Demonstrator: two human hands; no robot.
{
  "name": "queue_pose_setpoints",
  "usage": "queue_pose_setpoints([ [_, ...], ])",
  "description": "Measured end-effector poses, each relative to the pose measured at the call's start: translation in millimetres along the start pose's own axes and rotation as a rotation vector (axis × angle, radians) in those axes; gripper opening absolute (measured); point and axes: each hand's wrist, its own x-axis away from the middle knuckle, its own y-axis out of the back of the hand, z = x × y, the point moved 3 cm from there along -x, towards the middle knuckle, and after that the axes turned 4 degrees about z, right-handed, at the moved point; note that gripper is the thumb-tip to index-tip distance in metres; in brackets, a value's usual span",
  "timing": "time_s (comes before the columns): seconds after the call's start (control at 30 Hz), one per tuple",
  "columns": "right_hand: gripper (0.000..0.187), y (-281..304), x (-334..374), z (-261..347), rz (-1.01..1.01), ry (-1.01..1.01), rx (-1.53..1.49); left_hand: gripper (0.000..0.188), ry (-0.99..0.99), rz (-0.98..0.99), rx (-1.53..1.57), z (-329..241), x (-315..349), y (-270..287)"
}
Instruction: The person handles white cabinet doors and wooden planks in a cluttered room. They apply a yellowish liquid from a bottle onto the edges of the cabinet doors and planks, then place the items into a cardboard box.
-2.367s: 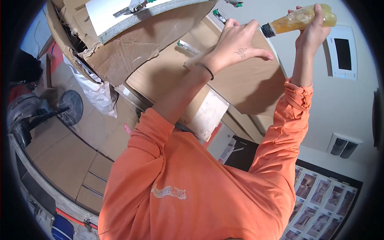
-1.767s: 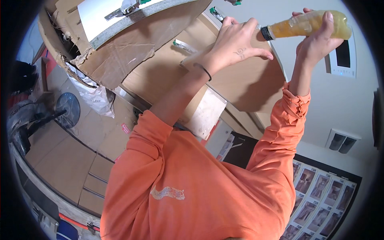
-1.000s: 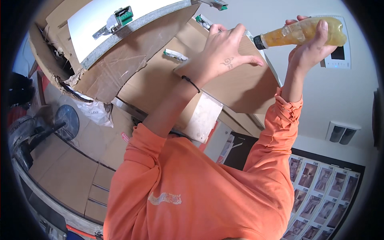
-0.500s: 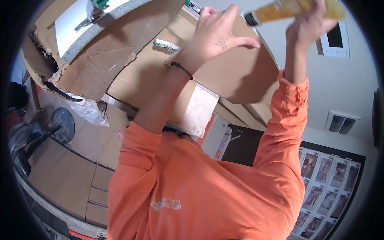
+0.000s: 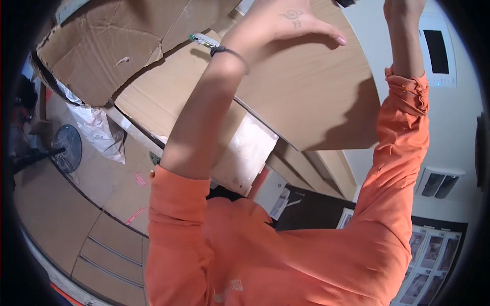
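Bare left hand [image 5: 288, 19], bare right hand [image 5: 404, 9], one smooth tan wood-grain panel [image 5: 306, 97]
Left before panel, right beside it; both cropped, grips I cannot tell

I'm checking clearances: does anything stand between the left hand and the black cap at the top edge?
Nothing visible does: in the gap between the left hand and the black cap, only the wooden panel shows behind. The left fingertips run out of frame, so there I can't tell.

Left hand [image 5: 292, 21], right hand [image 5: 405, 11], black cap [image 5: 345, 2]: cropped by top edge.
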Motion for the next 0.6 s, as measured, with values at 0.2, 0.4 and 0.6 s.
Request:
queue_pose_setpoints([
  [0.2, 0.048, 7, 4, -9, -0.141, -0.095, -0.015, 0.085, -0.077, -0.062, 0.033, 5, -3, -4],
  [0.4, 0.049, -2, 2, -12, -0.048, 0.038, -0.081, 0.088, -0.144, -0.099, 0.048, 2, -1, -2],
  [0.6, 0.05, -3, -5, -21, -0.067, -0.011, -0.118, 0.092, -0.115, -0.011, 0.161, 1, 0, 2],
])
